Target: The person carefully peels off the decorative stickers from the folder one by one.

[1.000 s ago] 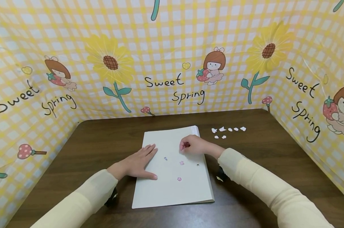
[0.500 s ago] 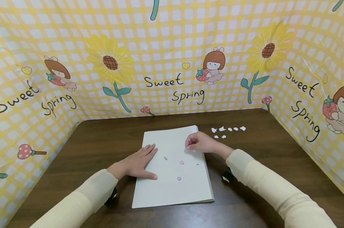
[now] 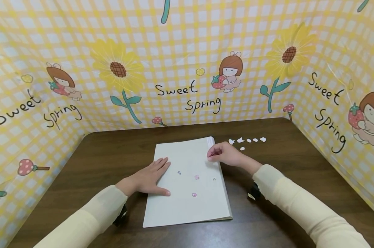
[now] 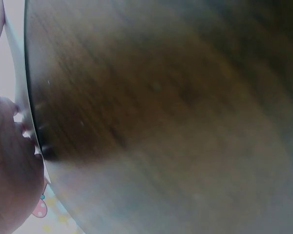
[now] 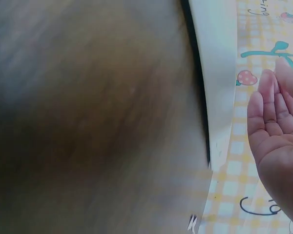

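A white folder or pad (image 3: 174,210) lies on the brown table, with small stickers on its face: a bluish one (image 3: 179,173), a pink paw- or flower-shaped one (image 3: 197,177) and a round pink one (image 3: 194,195). My left hand (image 3: 148,177) rests flat on its left edge, fingers spread. Above its upper right part, my right hand (image 3: 225,154) holds thumb and forefinger pinched together. A tiny pale scrap (image 3: 207,156) seems to show at those fingertips, too small to make out. The right wrist view shows the pinching right hand (image 5: 281,122) side-on.
Several small white paper scraps (image 3: 249,140) lie in rows on the table (image 3: 118,148), beyond my right hand. A small round dot (image 3: 214,179) sits near the folder's right edge. Yellow checked cloth (image 3: 174,62) encloses the table's back and sides.
My right hand has drawn back rightwards over the folder, fingers still pinched, and now covers one of the white scraps from view. My left hand has stayed in place.
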`<state>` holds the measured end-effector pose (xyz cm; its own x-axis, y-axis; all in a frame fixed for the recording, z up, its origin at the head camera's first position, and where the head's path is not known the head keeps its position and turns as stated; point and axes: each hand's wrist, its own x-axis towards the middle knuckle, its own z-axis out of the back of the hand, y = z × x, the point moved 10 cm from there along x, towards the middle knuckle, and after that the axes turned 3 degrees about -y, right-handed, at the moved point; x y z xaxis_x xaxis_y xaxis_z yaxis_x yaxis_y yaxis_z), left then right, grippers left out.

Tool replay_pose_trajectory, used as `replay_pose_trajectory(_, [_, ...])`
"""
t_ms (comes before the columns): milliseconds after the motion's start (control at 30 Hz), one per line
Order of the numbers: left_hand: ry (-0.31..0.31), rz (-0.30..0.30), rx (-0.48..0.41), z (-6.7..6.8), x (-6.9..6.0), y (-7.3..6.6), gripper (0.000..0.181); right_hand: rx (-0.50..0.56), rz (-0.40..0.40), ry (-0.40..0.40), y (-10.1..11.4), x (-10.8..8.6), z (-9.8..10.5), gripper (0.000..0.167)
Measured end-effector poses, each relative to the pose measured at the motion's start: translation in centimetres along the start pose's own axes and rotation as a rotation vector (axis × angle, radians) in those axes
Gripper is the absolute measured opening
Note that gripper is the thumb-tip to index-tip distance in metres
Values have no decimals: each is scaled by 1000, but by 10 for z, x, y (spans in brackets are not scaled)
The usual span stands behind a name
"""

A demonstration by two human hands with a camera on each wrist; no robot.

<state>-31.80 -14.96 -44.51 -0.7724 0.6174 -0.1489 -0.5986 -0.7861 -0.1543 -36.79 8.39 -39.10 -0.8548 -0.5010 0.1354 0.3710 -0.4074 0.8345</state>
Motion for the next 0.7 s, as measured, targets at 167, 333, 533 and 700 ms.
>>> replay_pose_trajectory(167, [4,0,3,-1,1,1,118,-8,-9,-42,-7,-4,11,5])
replay_pose_trajectory(333, [0,-3,2,-1,0,1,118,-30,-39,-79,-16,-10,25,7])
replay_pose_trajectory(533, [5,-1,1,-1,0,1,118,-50,-81,-102,-21,-24,46,10])
replay_pose_trajectory(700, [5,0,6,-1,1,1,118,-63,-112,-134,-28,-35,69,11])
